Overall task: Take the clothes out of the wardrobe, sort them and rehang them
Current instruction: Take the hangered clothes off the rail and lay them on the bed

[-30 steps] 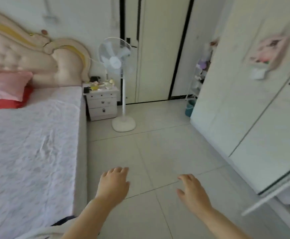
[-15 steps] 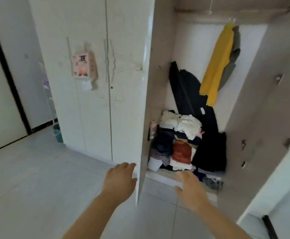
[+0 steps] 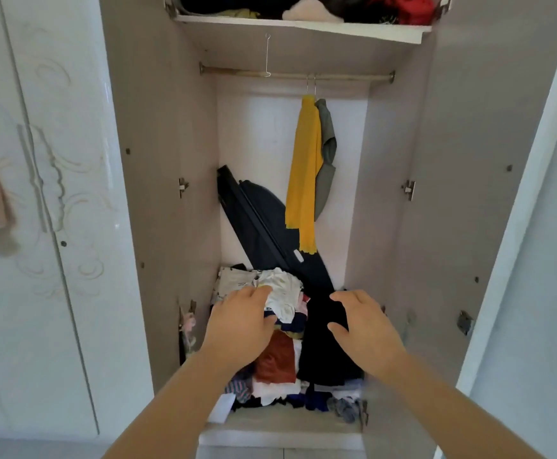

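The wardrobe (image 3: pixel 164 193) stands open in front of me. A pile of crumpled clothes (image 3: pixel 277 362) fills its floor. My left hand (image 3: pixel 240 323) reaches onto the top of the pile, fingers touching a white garment (image 3: pixel 283 289). My right hand (image 3: pixel 366 323) hovers with spread fingers over a black garment (image 3: pixel 323 356) on the pile's right side. A yellow garment (image 3: pixel 303 180) and a grey one (image 3: pixel 327 160) hang from the rail (image 3: pixel 230 71). An empty wire hanger (image 3: pixel 267 54) hangs further left on the rail.
A long dark folded object (image 3: pixel 260 213) leans diagonally against the back wall behind the pile. More clothes are stuffed on the top shelf (image 3: pixel 303 26). A closed white door (image 3: pixel 55 226) is on the left, an open door edge (image 3: pixel 519 226) on the right.
The view turned from the bedroom floor to the wardrobe and came closer. Both hands moved forward from the door's edge onto the pile of clothes.
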Demonstrator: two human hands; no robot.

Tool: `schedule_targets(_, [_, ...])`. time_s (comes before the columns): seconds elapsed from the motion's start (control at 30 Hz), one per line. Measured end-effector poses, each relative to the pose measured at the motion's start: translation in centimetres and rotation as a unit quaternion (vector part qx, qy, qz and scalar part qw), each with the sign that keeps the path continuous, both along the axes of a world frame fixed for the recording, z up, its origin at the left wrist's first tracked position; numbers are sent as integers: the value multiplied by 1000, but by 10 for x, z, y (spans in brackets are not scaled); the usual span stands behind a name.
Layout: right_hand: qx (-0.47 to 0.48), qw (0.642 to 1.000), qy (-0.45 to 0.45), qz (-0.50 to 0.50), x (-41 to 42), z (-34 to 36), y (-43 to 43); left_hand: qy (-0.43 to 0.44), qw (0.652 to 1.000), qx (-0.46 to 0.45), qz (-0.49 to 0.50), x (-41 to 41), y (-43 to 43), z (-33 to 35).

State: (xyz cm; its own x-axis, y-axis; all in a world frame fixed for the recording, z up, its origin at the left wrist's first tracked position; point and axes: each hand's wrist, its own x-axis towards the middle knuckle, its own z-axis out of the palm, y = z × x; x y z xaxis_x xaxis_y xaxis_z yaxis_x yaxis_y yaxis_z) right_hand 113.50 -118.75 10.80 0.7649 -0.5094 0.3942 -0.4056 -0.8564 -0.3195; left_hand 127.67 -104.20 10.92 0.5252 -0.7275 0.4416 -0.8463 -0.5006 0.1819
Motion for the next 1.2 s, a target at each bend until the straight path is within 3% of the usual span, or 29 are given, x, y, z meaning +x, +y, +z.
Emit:
schedule_targets(0.37, [-55,993,-100,-4,138,109,-108,-54,990,-119,-45,153,-131,107])
schedule_targets(0.67, [-134,981,-142,5,257,158,-222,-77,983,-157,-47,256,-238,157])
schedule_targets(1.2, [-268,946,-165,83,450,257,-398,-111,964,-240,-1,408,-397,235])
